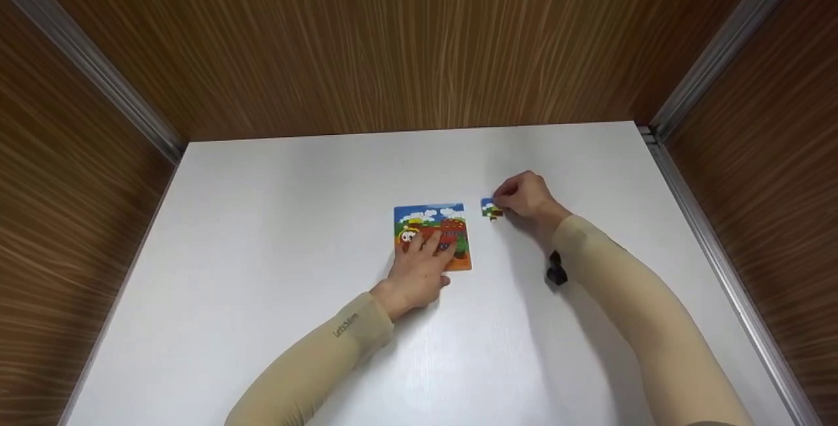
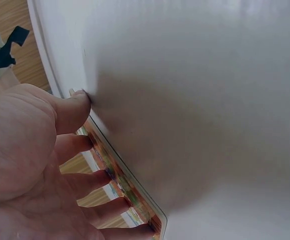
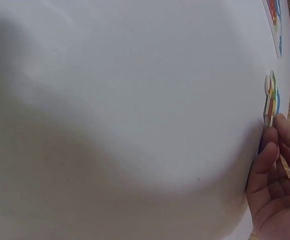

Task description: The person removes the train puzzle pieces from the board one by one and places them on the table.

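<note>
A flat, colourful jigsaw board (image 1: 431, 216) printed with clouds was held under the spread fingers of the left hand (image 1: 417, 273), while a small jigsaw piece (image 1: 487, 208), just beyond its right edge, was pinched by the right hand (image 1: 527, 198).

A white table (image 1: 262, 249) carries everything. Past its far edge stands a brown wood-grain back panel (image 1: 419, 40), its stripes running mostly up and down. A matching left panel (image 1: 65, 184) flanks the table's left edge, and a right panel (image 1: 772, 151) its right edge. Grey metal strips (image 1: 98, 69) rise from both far corners, and a metal rail (image 1: 728, 282) runs along the right edge.
</note>
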Demonstrator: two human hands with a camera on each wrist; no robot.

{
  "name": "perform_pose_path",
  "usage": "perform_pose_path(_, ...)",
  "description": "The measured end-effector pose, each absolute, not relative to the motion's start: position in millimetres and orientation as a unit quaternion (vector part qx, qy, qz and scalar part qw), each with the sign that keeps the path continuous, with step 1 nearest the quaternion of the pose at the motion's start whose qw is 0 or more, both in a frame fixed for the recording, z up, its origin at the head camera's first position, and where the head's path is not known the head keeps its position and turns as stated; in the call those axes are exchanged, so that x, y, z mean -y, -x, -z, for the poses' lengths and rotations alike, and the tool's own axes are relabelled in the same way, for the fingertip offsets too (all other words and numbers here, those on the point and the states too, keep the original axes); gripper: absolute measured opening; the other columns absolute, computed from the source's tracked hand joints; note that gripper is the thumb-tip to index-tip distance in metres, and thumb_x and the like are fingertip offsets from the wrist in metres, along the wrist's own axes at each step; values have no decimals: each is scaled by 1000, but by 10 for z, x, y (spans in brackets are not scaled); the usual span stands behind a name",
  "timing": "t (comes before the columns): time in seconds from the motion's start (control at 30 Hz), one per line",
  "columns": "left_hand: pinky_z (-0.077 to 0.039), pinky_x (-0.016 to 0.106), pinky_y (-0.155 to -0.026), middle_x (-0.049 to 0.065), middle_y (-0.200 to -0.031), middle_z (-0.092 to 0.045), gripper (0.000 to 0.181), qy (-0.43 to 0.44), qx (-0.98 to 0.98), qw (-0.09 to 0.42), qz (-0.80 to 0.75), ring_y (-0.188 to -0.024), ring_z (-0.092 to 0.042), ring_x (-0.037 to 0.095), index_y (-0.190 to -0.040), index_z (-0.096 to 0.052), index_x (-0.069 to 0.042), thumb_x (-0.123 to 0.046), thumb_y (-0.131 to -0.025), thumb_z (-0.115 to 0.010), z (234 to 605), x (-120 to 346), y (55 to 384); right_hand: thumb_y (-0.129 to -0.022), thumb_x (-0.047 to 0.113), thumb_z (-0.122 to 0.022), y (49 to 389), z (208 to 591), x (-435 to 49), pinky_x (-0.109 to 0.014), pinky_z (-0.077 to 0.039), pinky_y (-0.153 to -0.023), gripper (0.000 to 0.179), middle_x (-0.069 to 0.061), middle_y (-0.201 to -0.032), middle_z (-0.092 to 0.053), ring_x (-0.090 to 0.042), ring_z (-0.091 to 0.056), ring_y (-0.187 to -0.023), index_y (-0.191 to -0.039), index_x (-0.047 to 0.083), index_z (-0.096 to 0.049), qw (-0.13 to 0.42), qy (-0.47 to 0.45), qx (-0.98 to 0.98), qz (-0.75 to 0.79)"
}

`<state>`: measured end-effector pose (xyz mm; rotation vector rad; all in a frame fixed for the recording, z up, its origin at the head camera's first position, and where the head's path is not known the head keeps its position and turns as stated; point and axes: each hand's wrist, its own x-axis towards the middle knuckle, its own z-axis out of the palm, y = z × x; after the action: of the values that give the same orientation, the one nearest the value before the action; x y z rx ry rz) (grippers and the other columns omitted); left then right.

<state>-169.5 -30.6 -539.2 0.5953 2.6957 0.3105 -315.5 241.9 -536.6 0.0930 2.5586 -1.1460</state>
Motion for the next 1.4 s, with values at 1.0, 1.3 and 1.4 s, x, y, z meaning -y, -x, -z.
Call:
perform_pose_path(1.0, -24, 78, -136, 11, -190, -24, 68, -206, -957, 176, -104, -175, -21, 46, -177, -39, -29, -41, -114, -64, 5401, 300, 1681, -105, 22, -80, 3138, 5206, -2123, -23, -54, -74, 27, -18, -124, -80, -24, -71, -99, -125, 4, -83, 110, 82, -924, 357)
perform_pose_path(1.3, -25, 77, -136, 10, -190, -25, 69, -205, -958, 175, -98, -175, -22, 44, -176, -40, -29, -41, -113, -65, 5414, 292, 1693, -103, 25, -82, 3130, 5163, -1850, -31, -61, -84, 33, -17, -126, -82, -29, -75, -108, -129, 5, -82, 142, 123, -919, 347)
perform_pose_path(1.4, -26, 76, -136, 10, -189, -26, 69, -205, -958, 173, -101, -175, -23, 43, -176, -41, -28, -40, -113, -67, 5412, 281, 1692, -102, 24, -83, 3116, 5177, -1775, -33, -62, -87, 33, -16, -124, -82, -29, -74, -109, -129, 5, -82, 152, 135, -917, 344)
